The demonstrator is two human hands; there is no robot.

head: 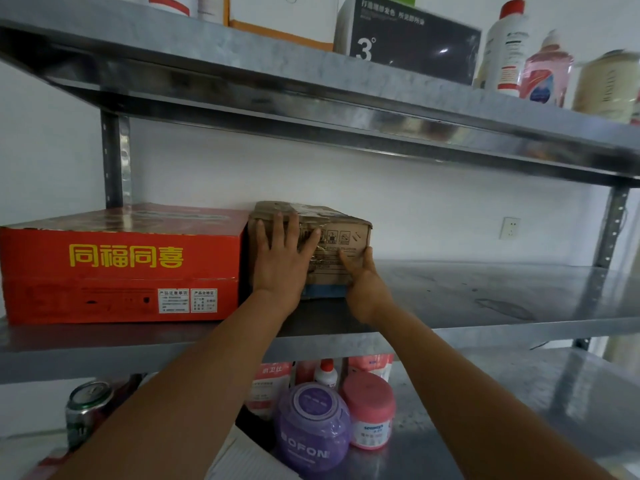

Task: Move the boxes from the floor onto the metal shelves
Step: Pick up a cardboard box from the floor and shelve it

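Cardboard box (341,237), brown and taped, sits on the middle metal shelf (485,299) at frame centre, just beside a red box (121,265) on its left. Left hand (282,258) lies flat and spread on its front; right hand (363,282) cups its lower right corner, fingers loosely curled.

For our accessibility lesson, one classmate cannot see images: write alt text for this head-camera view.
Two bare hands, left hand and right hand, press a worn cardboard box onto the middle metal shelf, beside a red box. Bottles and boxes fill the shelf above; jars sit below.
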